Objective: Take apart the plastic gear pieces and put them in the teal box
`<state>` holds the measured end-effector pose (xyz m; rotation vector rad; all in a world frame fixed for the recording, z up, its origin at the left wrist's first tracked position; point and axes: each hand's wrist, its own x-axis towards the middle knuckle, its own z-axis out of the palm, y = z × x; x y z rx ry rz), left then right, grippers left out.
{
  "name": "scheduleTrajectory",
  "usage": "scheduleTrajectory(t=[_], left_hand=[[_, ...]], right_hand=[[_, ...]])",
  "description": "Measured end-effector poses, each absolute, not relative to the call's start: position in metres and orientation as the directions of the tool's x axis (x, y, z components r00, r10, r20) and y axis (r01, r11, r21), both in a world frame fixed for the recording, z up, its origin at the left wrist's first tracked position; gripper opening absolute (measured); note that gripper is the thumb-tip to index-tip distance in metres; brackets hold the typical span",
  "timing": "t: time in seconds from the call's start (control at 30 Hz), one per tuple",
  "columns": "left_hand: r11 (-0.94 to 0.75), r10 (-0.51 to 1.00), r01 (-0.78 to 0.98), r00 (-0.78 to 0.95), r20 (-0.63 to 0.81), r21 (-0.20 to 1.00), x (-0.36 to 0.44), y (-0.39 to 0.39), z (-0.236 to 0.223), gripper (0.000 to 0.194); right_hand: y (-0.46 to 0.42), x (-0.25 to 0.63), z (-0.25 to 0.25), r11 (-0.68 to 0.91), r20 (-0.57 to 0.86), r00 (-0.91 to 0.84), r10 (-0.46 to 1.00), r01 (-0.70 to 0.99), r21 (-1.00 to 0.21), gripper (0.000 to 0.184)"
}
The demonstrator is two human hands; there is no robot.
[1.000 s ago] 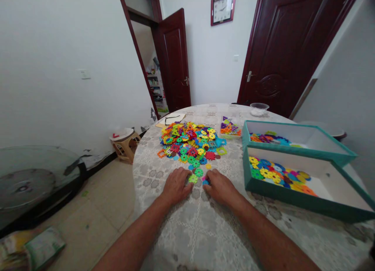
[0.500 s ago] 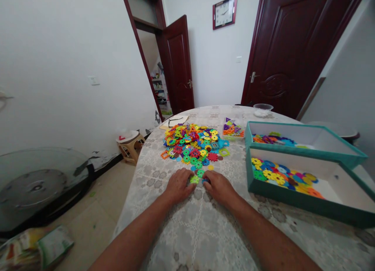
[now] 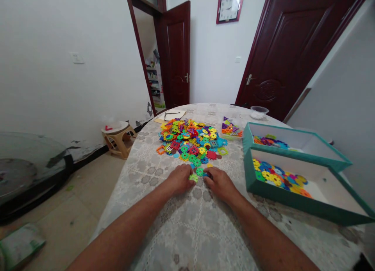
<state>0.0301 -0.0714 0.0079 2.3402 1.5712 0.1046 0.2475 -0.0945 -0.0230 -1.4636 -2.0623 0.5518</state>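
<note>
Left hand [image 3: 180, 180] and right hand [image 3: 220, 183] are resting apart, grip unclear; toys [image 3: 190, 138] lying at twelve o'clock, box [image 3: 278, 196] bounding three, tablecloth [image 3: 196, 228] stretching toward six.

Your L hand [image 3: 180, 180] & R hand [image 3: 222, 183] are bare, ditto your L forearm [image 3: 125, 228] & R forearm [image 3: 265, 230], both tapering twd wrists [image 3: 168, 189]; nails too sm. to make out.

Both bare forearms [image 3: 137, 220] angle inward. The left hand [image 3: 181, 179] and right hand [image 3: 219, 183] sit near each other, backs up, curled.
</note>
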Motion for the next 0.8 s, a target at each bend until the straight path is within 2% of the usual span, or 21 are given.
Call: scheduleTrajectory(t=[0.1,0.3,0.4,0.53,0.6,0.7,0.8], left_hand=[[-0.351,0.894,0.885,0.414,-0.17,0.306,0.033,-0.067,0.017,0.029],[-0.389,0.861,0.843,0.476,-0.178,0.371,0.029,-0.064,0.021,0.031],[-0.371,0.868,0.839,0.466,-0.172,0.399,0.028,-0.064,0.016,0.027],[-0.385,0.868,0.82,0.478,-0.137,0.423,0.027,-0.065,0.01,0.022],[-0.378,0.875,0.81,0.47,-0.112,0.448,0.026,-0.065,0.008,0.029],[-0.342,0.895,0.819,0.433,-0.106,0.46,0.026,-0.063,0.009,0.038],[-0.34,0.898,0.831,0.426,-0.111,0.441,0.028,-0.061,0.01,0.041]], right_hand=[[-0.089,0.247,-0.02,0.282,0.15,-0.244,0.958,0.718,-0.636,0.03],[-0.073,0.243,-0.013,0.241,0.057,-0.272,0.961,0.718,-0.653,0.039],[-0.067,0.24,-0.01,0.232,0.032,-0.275,0.961,0.735,-0.637,0.031],[-0.07,0.238,-0.009,0.247,0.042,-0.28,0.959,0.756,-0.606,0.012],[-0.074,0.238,-0.009,0.276,0.087,-0.28,0.956,0.756,-0.594,0.018],[-0.078,0.236,-0.011,0.277,0.115,-0.259,0.959,0.769,-0.577,0.038],[-0.076,0.235,-0.011,0.275,0.089,-0.273,0.958,0.788,-0.551,0.038]])
